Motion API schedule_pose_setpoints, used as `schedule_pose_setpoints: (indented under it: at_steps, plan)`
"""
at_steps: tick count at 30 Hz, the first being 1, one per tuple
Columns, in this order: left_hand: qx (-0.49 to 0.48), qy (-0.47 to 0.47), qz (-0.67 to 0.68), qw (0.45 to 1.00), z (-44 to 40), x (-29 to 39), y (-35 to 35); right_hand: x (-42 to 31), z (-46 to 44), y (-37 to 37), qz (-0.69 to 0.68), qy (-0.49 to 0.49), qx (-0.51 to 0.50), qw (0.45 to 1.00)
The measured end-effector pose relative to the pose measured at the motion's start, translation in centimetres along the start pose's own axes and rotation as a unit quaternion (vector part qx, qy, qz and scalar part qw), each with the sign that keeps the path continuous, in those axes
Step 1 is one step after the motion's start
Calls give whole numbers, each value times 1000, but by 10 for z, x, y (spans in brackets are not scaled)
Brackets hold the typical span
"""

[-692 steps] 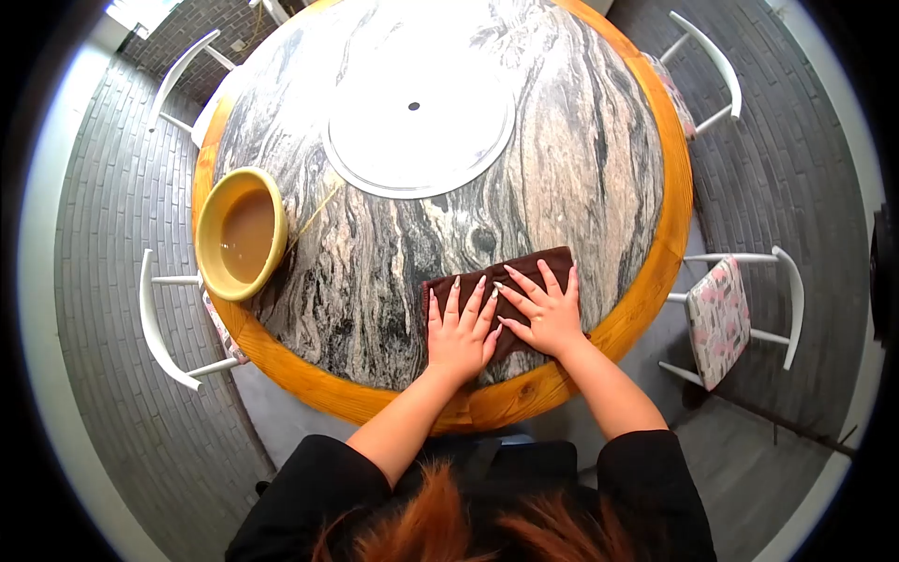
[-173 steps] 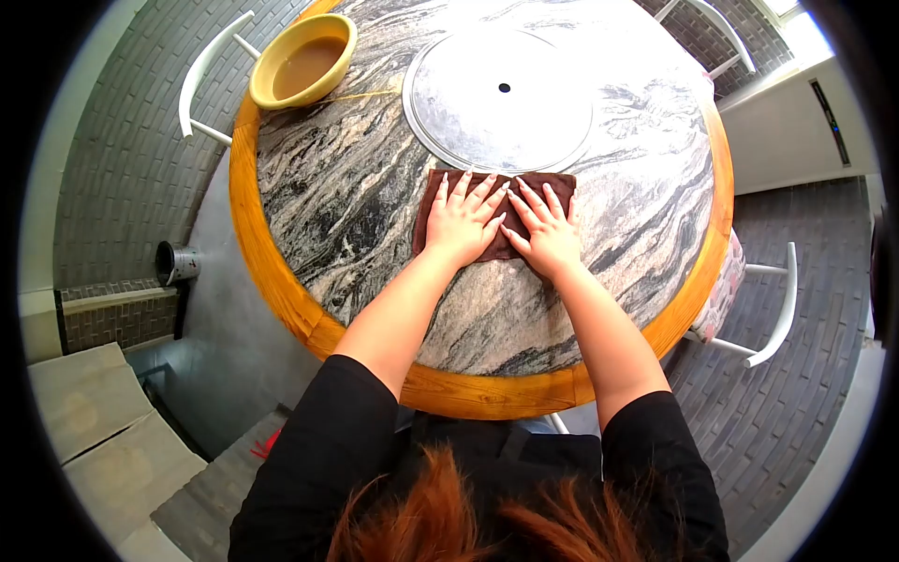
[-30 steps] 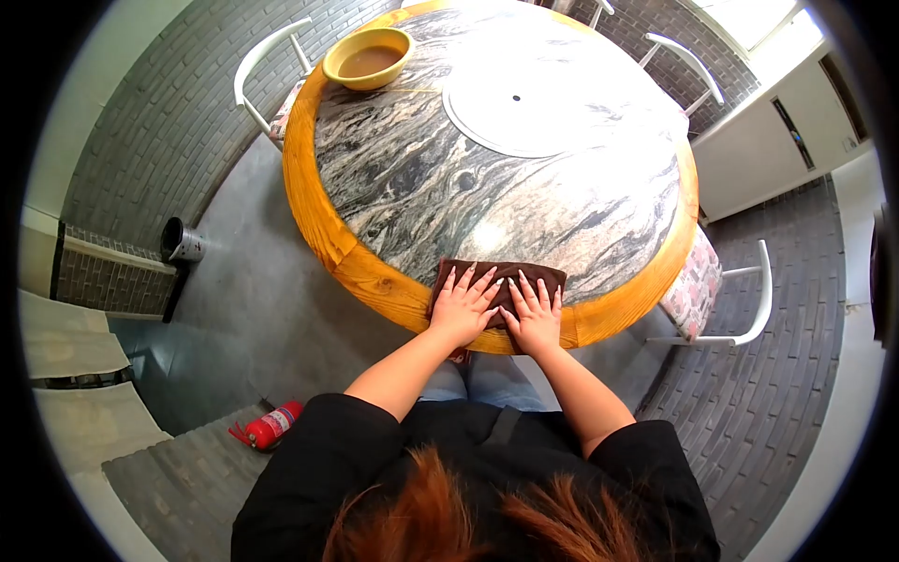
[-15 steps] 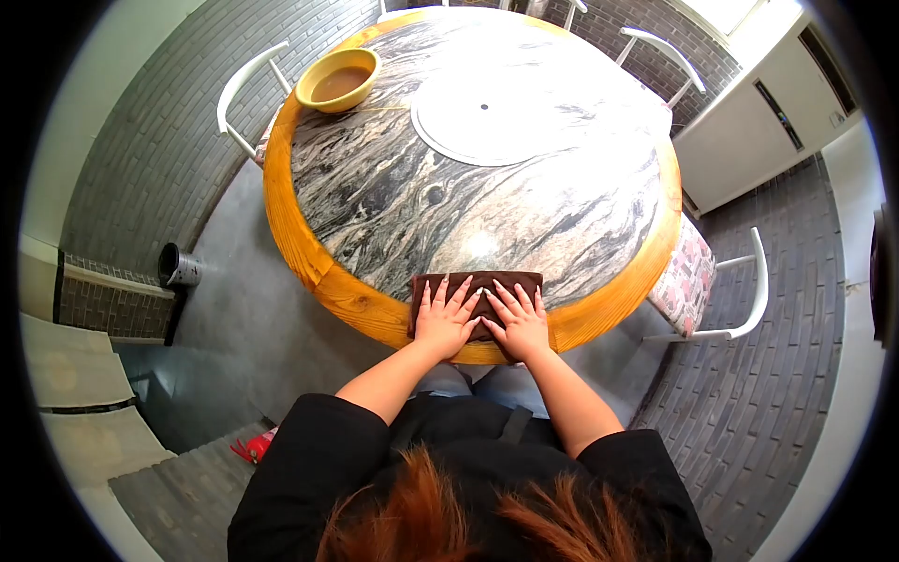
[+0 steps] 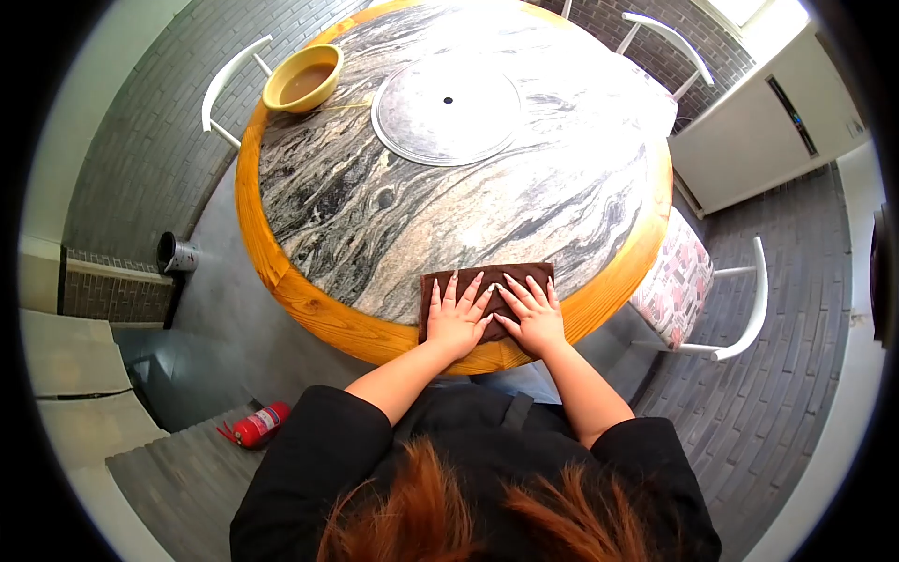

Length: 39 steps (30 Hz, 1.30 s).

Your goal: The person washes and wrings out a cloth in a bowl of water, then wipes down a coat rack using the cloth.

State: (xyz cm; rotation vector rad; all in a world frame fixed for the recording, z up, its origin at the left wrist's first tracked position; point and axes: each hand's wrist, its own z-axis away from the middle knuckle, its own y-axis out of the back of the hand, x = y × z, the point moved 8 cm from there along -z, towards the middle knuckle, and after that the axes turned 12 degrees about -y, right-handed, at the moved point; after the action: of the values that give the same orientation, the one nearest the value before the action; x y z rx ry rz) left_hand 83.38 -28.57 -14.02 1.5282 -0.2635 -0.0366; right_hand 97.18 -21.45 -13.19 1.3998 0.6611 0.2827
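Item 1: cloth (image 5: 496, 334), dark brown, laid flat. Place: on the near side of the disc (image 5: 440, 131), well apart from it, spanning stone and wooden rim of the surface (image 5: 318, 215). Handling, by my estimate: light, soft, limp, not fragile; liable to bunch if pushed from one point. On my feed the weave is too small to read, so damp or dry I cannot say. Hold: I would favour broad palm pressure over the middle, or a pinch at the two far corners, which lie free of the fingers.

Item 2: left hand (image 5: 454, 331), palm down on the cloth's left half, fingers spread wide. Item 3: right hand (image 5: 540, 328), the same on the right half. Thumb tips near each other; I see neither of the hands curled round anything.

Item 4: bowl (image 5: 279, 91), yellow, brownish liquid inside, left of the disc. I rate it heavier, with a spill risk. Item 5: thin yellow strand (image 5: 351, 105), between bowl and disc.
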Motion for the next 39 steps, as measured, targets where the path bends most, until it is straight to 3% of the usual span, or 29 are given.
schedule_pose_setpoints:
  at_steps: [11,22,39]
  plan:
    - [-15,42,31,999,-69,64,-9,93,-18,22,-2,63,-12,998]
    - [1,59,26,998,-86,72,-13,108,-41,28,-24,115,-26,993]
    - [38,153,6,987,-188,-35,-3,93,-214,21,-16,168,-13,986]
